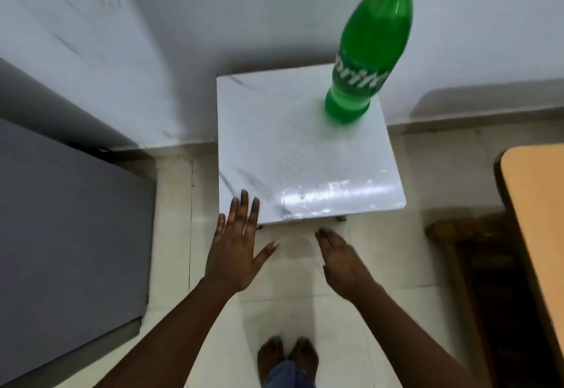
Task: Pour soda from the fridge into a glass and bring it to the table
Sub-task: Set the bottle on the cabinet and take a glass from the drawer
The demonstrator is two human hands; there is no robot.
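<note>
A green soda bottle [370, 49] with a blue cap stands upright and capped at the far right corner of a small white marble-topped table [293, 156]. My left hand [236, 246] hovers flat with fingers spread, its fingertips over the table's near left corner. My right hand [343, 258] is held out just short of the table's near edge, fingers together and extended, holding nothing. Neither hand touches the bottle. No glass is in view.
A grey fridge [70, 235] stands at the left with its door closed. A wooden tabletop edge [537, 220] juts in at the right with a dark wooden seat [476, 250] beneath it. White walls lie behind, pale floor tiles below, and my bare feet [287, 357] at the bottom.
</note>
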